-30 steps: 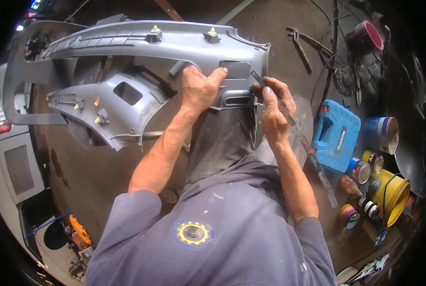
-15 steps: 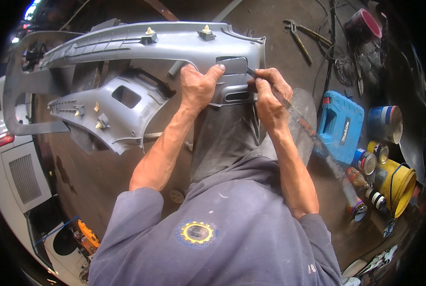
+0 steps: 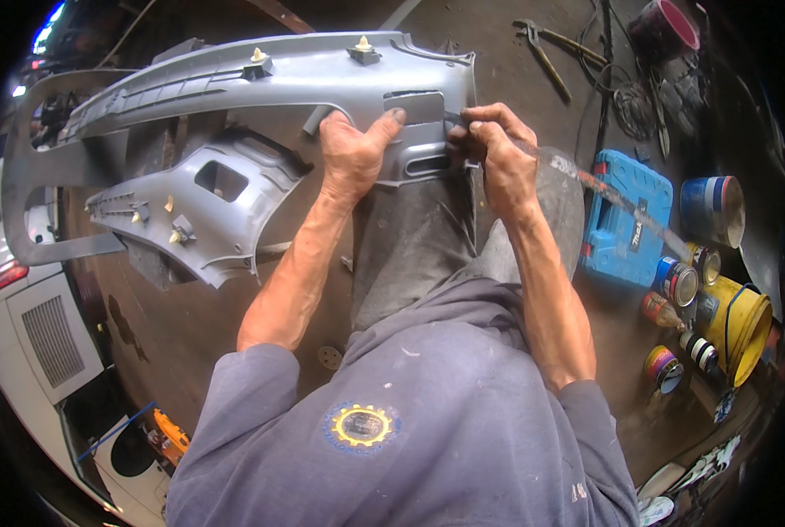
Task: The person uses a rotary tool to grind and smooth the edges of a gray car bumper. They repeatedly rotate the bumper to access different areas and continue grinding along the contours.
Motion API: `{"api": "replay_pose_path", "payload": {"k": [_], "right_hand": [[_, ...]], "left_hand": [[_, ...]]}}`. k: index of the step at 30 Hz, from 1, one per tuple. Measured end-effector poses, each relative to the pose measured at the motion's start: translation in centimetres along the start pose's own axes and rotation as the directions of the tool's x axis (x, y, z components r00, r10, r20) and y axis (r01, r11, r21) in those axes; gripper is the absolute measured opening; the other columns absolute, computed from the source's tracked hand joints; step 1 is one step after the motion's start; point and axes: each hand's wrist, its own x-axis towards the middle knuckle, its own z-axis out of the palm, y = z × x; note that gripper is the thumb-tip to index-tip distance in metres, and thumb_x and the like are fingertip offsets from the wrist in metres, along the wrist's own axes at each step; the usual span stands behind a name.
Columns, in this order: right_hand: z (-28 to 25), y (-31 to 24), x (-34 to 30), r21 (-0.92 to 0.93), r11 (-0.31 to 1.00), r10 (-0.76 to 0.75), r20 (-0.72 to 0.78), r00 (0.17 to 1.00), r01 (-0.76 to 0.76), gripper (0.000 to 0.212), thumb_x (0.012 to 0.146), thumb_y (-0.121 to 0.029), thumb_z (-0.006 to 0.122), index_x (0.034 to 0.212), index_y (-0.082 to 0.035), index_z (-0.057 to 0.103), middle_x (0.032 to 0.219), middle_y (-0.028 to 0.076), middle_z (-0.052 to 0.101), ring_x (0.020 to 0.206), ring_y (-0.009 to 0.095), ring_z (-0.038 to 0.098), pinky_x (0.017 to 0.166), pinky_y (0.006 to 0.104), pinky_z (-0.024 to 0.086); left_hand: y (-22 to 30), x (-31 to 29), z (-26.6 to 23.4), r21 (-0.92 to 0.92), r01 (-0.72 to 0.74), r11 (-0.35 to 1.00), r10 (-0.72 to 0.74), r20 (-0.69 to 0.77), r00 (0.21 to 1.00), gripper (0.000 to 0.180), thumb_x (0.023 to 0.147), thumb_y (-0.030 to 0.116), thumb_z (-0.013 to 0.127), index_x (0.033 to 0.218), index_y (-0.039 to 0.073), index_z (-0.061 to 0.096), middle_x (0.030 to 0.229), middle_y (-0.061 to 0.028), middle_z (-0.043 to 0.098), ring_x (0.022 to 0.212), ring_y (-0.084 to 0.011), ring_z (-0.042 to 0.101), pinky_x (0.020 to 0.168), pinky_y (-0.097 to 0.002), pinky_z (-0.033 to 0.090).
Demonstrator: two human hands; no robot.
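A long grey plastic trim panel (image 3: 304, 85) lies across my lap, with a rectangular opening and a smaller slot at its right end. My left hand (image 3: 350, 154) grips its lower edge, the thumb pressed beside the flat grey piece (image 3: 414, 107) that fills most of the opening. My right hand (image 3: 508, 158) pinches a long, narrow strip-like tool (image 3: 607, 191) with worn orange and grey paint. Its dark tip points at the right side of the opening; whether it touches the panel I cannot tell. The tool's long end slants down to the right.
A second grey trim panel (image 3: 208, 206) rests at the left, beside a dark grey frame (image 3: 19, 202). On the right floor stand a blue tool case (image 3: 616, 224), several paint cans, a yellow bucket (image 3: 730, 329) and a red bucket (image 3: 660, 31). Pliers (image 3: 546, 66) lie far right; a white vehicle (image 3: 23, 299) is left.
The view has shifted slightly, so panel and hands appear a little further left. My right hand has tilted the tool, its long end swinging upward to the right. My left hand keeps its grip.
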Motion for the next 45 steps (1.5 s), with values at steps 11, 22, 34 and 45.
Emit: {"api": "replay_pose_path", "payload": {"k": [11,22,34,45], "right_hand": [[-1.6,-1.4,1.3,0.063,0.996,0.047,0.186,0.981,-0.059,0.018,0.093,-0.005,0.055,0.104,0.001,0.069,0.089,0.011,0.073,0.079,0.016,0.07,0.074,0.0317,0.059],[0.1,0.0,-0.1,0.13,0.99,0.038,0.049,0.998,-0.044,0.019,0.095,-0.003,0.055,0.108,0.001,0.068,0.091,0.011,0.073,0.082,0.015,0.07,0.077,0.0286,0.058],[2.3,-0.2,-1.7,-0.072,0.988,-0.141,-0.105,0.984,0.134,0.018,0.095,0.0,0.054,0.105,0.003,0.068,0.09,0.009,0.073,0.084,0.013,0.068,0.077,0.0266,0.054],[3.9,0.3,-1.8,-0.366,0.905,-0.293,-0.163,0.942,0.218,0.017,0.097,-0.002,0.054,0.108,0.001,0.067,0.091,0.009,0.072,0.086,0.013,0.068,0.078,0.0275,0.054]], "left_hand": [[0.0,0.1,0.2,-0.095,0.071,0.993,-0.079,-0.083,0.993,0.021,0.085,0.016,0.081,0.08,-0.003,0.073,0.075,-0.0037,0.07,0.063,-0.01,0.061,0.06,-0.0249,0.049],[-0.6,0.0,-0.6,-0.022,0.119,0.993,-0.12,-0.042,0.992,0.023,0.088,0.01,0.078,0.101,-0.007,0.071,0.093,-0.0104,0.072,0.076,-0.0169,0.068,0.07,-0.028,0.056],[-0.8,0.2,-0.2,0.042,-0.001,0.999,0.005,-0.083,0.997,0.028,0.083,0.018,0.074,0.066,-0.003,0.066,0.06,-0.0014,0.062,0.052,-0.0097,0.051,0.051,-0.0308,0.044],[-0.6,0.3,0.0,-0.033,0.065,0.997,-0.068,-0.086,0.994,0.026,0.081,0.014,0.073,0.062,-0.003,0.066,0.06,0.0007,0.061,0.053,-0.0077,0.052,0.051,-0.028,0.043]]}}
